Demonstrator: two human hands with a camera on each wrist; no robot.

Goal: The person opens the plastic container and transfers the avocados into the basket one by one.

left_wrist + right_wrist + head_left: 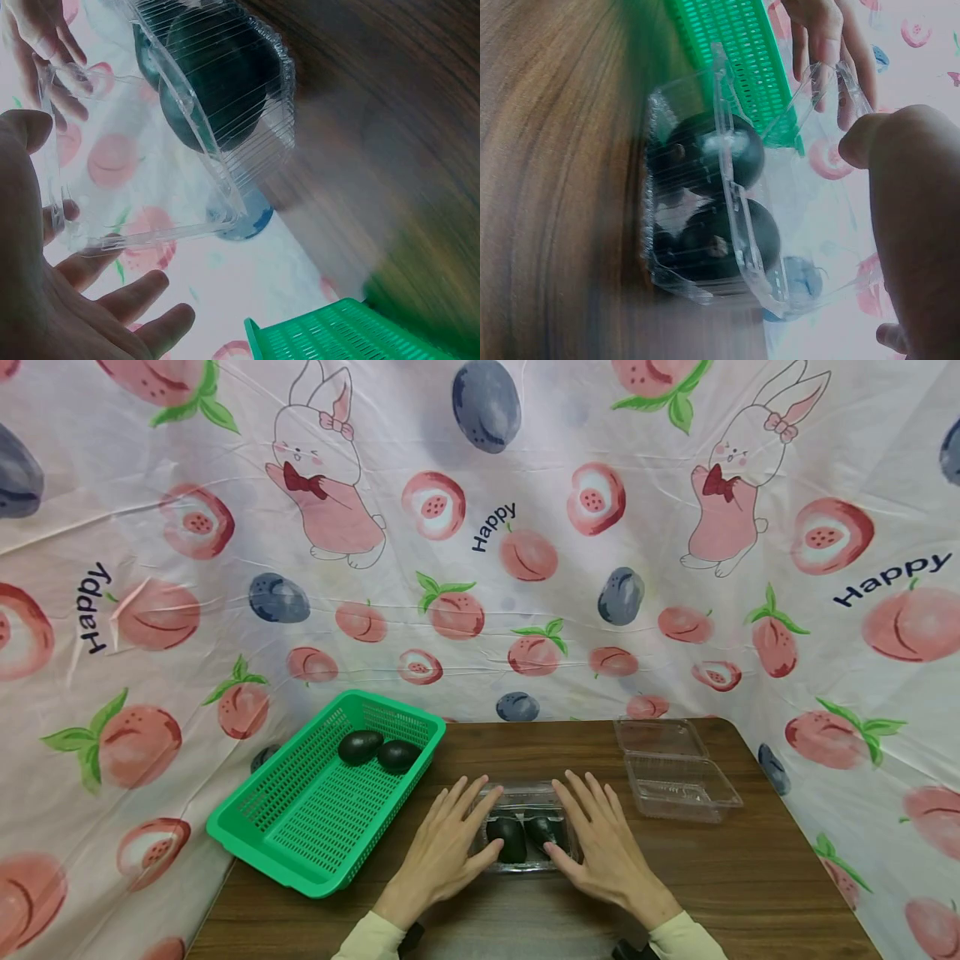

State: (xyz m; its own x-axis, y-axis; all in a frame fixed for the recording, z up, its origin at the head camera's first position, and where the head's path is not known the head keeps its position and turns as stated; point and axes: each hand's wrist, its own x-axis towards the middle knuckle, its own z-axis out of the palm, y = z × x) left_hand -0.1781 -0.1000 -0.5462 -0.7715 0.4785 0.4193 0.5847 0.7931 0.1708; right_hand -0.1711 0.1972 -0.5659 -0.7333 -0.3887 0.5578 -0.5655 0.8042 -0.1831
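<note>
A transparent plastic clamshell box [525, 866] stands on the table in front of me, holding dark avocados; two of them, the left avocado [511, 841] and the right avocado [543, 832], show from above. In both wrist views its lid [150, 241] is raised at an angle over the base. My left hand [448, 845] is at the lid's left side, fingers spread and nearly straight. On the other side is my right hand [609, 852], likewise extended, its thumb near the front of the box. Whether every fingertip touches the lid I cannot tell.
A green perforated basket [322, 883] sits at the left with two more avocados [362, 747] in it. Another transparent clamshell box [675, 802] lies with its lid open at the right rear of the wooden table [757, 877]. A fruit-patterned cloth [540, 610] hangs behind.
</note>
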